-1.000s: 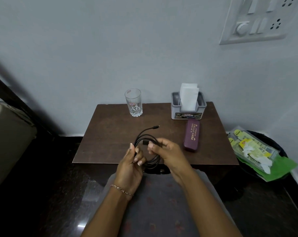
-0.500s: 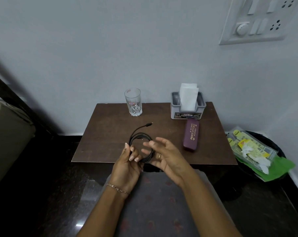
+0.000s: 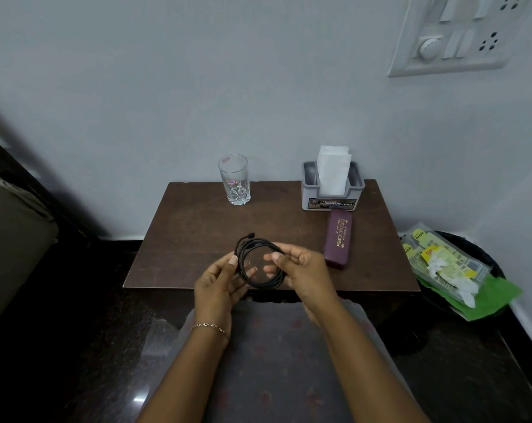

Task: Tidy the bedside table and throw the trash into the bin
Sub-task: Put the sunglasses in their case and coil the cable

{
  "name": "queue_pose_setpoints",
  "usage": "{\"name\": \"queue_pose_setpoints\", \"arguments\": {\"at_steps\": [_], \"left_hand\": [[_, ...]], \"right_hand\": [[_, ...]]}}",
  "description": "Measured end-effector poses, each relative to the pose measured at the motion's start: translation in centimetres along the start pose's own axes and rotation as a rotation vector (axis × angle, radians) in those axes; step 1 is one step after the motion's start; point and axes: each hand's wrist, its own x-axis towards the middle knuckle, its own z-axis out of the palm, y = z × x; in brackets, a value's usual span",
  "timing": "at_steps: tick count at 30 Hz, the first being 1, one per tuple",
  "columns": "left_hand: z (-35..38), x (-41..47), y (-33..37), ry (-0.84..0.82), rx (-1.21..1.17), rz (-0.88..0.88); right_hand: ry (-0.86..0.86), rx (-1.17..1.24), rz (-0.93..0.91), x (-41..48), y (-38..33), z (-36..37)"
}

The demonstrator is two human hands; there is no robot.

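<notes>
A black cable (image 3: 248,245) wound into a small coil hangs above the front edge of the brown bedside table (image 3: 197,227). My left hand (image 3: 220,285) grips the coil's left side between thumb and fingers. My right hand (image 3: 304,270) pinches the right side, fingers curled round the strands. The cable's plug end sticks up at the coil's top left. On the floor to the right stands a black bin (image 3: 490,264) holding yellow wrappers, white crumpled paper and a green sheet.
An empty glass (image 3: 234,180) stands at the table's back. A grey tissue holder (image 3: 331,186) with white tissues sits at the back right, a maroon spectacle case (image 3: 338,236) in front of it. A switch panel (image 3: 460,35) is on the wall. A bed edge (image 3: 11,239) lies left.
The loose end of the cable has been wound in, so the coil is tighter and smaller. My right hand, open half a second ago, now pinches the coil's right side.
</notes>
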Motion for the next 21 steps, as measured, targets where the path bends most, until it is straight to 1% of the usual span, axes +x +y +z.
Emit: {"name": "queue_pose_setpoints", "arguments": {"at_steps": [3, 6, 8, 11, 12, 13, 15, 16, 18, 21], "left_hand": [[0.1, 0.2, -0.1, 0.065, 0.016, 0.017], [-0.1, 0.5, 0.0, 0.134, -0.010, 0.093], [-0.3, 0.5, 0.1, 0.091, -0.010, 0.126], [-0.4, 0.3, 0.0, -0.092, 0.099, 0.102], [-0.5, 0.3, 0.0, -0.133, 0.192, 0.116], [-0.7, 0.4, 0.0, -0.142, 0.340, 0.169], [-1.4, 0.6, 0.3, -0.104, 0.704, 0.362], [-1.8, 0.6, 0.5, -0.075, 0.837, 0.462], [-2.2, 0.2, 1.1, -0.042, 0.975, 0.589], [-2.3, -0.5, 1.5, -0.045, 1.199, 0.672]], "right_hand": [[-0.014, -0.062, 0.007, 0.0, 0.1, 0.1], [-0.004, -0.058, 0.018, 0.0, 0.2, 0.2], [0.043, -0.038, 0.033, 0.1, 0.3, 0.1], [0.092, -0.020, 0.031, 0.2, 0.2, -0.2], [0.112, -0.011, 0.028, 0.3, 0.1, -0.3], [0.133, 0.004, 0.025, 0.3, 0.1, -0.3], [0.173, 0.028, 0.013, 0.4, 0.0, -0.5], [0.189, 0.027, 0.006, 0.5, 0.0, -0.7], [0.210, 0.018, -0.004, 0.6, 0.1, -0.9], [0.211, -0.009, -0.015, 0.7, 0.2, -0.5]]}}
